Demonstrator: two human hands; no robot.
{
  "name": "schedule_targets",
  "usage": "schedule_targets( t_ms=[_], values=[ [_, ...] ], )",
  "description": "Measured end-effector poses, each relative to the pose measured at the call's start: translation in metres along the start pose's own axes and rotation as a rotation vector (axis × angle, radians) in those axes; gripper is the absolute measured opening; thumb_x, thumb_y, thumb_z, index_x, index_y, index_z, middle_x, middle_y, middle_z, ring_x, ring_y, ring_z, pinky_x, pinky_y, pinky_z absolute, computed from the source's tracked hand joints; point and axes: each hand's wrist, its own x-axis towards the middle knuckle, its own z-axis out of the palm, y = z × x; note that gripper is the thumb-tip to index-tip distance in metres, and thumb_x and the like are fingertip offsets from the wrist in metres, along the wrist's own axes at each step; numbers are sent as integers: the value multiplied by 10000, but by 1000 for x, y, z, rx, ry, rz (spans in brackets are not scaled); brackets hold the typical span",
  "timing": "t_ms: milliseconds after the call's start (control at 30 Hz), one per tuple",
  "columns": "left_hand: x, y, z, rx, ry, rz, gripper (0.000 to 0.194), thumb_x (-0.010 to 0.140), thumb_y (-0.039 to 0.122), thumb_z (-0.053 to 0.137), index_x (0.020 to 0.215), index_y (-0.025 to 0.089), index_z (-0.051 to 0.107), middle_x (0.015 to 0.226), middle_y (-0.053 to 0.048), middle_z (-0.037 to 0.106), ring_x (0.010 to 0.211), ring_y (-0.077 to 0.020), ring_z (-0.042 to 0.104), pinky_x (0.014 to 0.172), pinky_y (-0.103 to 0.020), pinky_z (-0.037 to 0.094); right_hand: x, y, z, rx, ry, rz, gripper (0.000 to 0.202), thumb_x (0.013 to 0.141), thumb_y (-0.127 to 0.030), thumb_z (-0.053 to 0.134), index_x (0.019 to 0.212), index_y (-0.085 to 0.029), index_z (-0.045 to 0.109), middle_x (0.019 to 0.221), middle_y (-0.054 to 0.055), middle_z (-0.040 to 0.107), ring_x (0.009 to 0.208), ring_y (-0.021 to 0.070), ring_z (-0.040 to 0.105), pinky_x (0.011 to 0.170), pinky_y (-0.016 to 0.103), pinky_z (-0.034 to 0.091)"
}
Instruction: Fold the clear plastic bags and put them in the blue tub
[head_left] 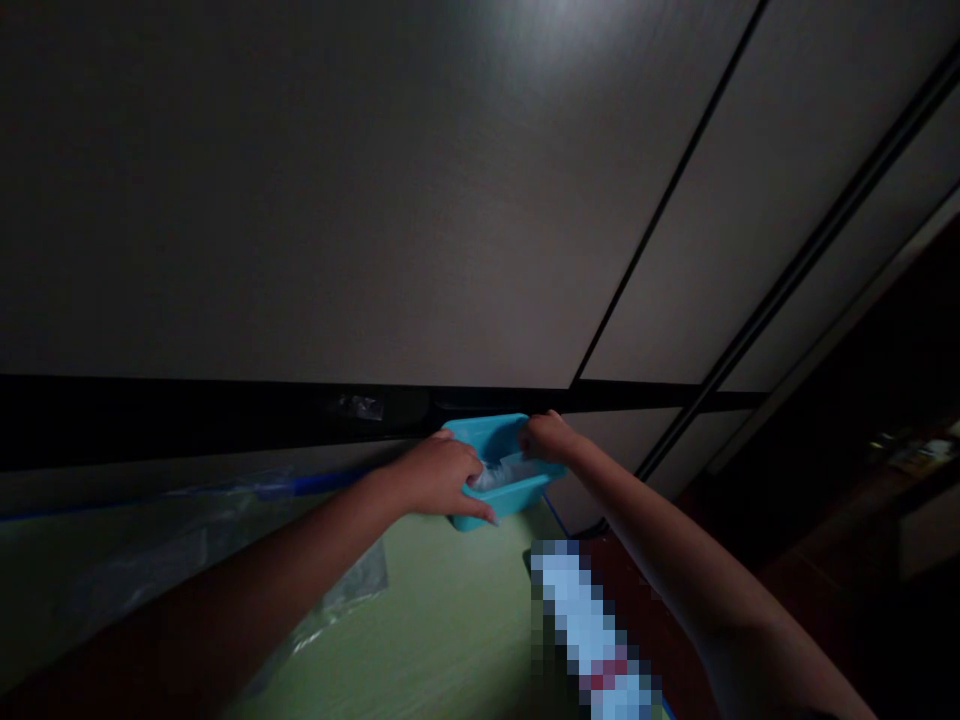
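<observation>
A light blue plastic container [506, 505] sits at the edge of the green surface, below a dark ledge, with whitish, clear-looking material [499, 474] inside it. My left hand [439, 474] grips its left end, the thumb along the near outer side and the fingers over the rim. At the container's right end is my right hand [546, 440], its fingers curled inside near the far rim. Whether those fingers pinch something is too dark and small to tell.
Large grey panels [337, 200] rise behind the dark ledge [225, 415], on which a small clear wrapper [361, 407] lies. Clear plastic [352, 580] is spread over the green surface [435, 620] at left. A pixelated light blue object [589, 620] stands at the near right.
</observation>
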Motion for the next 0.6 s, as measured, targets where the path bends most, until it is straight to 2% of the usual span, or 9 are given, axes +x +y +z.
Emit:
schedule_targets(
  t_ms=[100,167,267,367,433,533,600],
  values=[
    [0,2,4,-21,-11,-12,348,622,525,755,548,217,612,632,-22,647,666,-223,577,878,-401,331,-4,-9,-1,-57,61,-11,160,797,-218,674,939,-146,667,1039,125,658,1117,277,518,939,409,361],
    [1,3,7,-33,-15,-21,380,623,533,750,495,216,583,563,-20,622,628,-221,560,890,-425,327,-10,-14,-4,-70,103,-23,226,762,-150,675,987,-135,665,1103,171,640,1169,309,474,935,397,332],
    [3,4,11,-64,-14,-33,441,599,545,754,410,223,520,466,-8,564,556,-204,519,881,-431,341,-16,-21,-10,-43,118,-62,286,790,-113,618,1074,-129,636,1195,187,593,1186,314,454,927,400,331],
    [8,6,13,-104,-24,-43,512,571,565,755,343,229,442,380,15,468,471,-172,456,819,-394,375,-17,-24,-12,35,28,-118,177,838,-129,579,989,-162,664,1102,129,638,1086,266,539,887,366,391],
    [13,8,12,-130,-45,-48,568,563,580,747,306,231,381,333,32,383,403,-147,393,716,-357,391,-12,-25,-11,100,-75,-139,120,873,-195,583,961,-169,659,1032,84,650,978,220,592,838,353,452],
    [21,12,11,-169,-84,-64,609,551,608,734,274,232,343,290,49,300,327,-113,297,551,-308,350,-3,-26,-6,213,-183,-138,242,905,-317,574,1091,-164,602,1097,61,610,940,199,608,797,373,516],
    [25,15,9,-195,-110,-77,586,548,620,726,276,231,381,272,48,305,308,-106,280,493,-287,309,2,-26,-3,319,-152,-127,303,912,-340,563,1160,-165,566,1158,67,582,971,213,602,807,391,523]
  ],
)
